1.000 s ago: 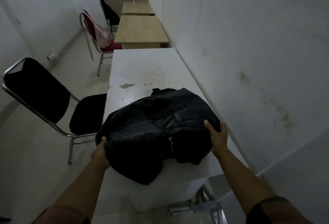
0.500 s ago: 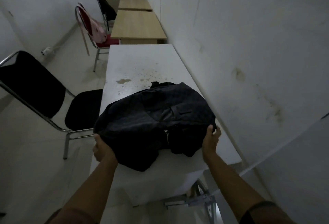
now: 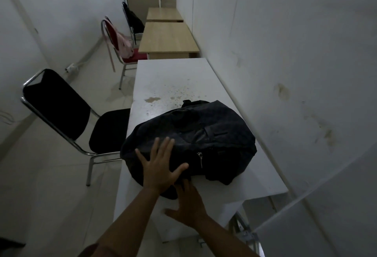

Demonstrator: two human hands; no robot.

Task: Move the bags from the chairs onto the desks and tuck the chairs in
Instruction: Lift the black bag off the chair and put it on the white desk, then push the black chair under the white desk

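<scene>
A black bag point(image 3: 204, 134) lies on the near end of the white desk point(image 3: 173, 77). My left hand point(image 3: 159, 167) hovers flat with fingers spread over the bag's near left part. Just below it, my right hand point(image 3: 187, 203) is open at the bag's near edge, above the desk. Left of the desk stands a black chair point(image 3: 61, 109), pulled out, with a bare seat. Farther back, a red chair point(image 3: 114, 38) carries a pink bag point(image 3: 123, 44), and a dark chair point(image 3: 127, 15) behind it carries a black bag point(image 3: 135, 22).
Two wooden desks point(image 3: 167, 40) line the right wall beyond the white desk. The white wall point(image 3: 285, 73) runs close along the desks' right side. A power strip point(image 3: 71, 68) lies on the floor by the left wall. Open floor stretches to the left of the chairs.
Both hands have let go of the bag's sides and come together at its near edge, fingers spread. The bag rests on the desk.
</scene>
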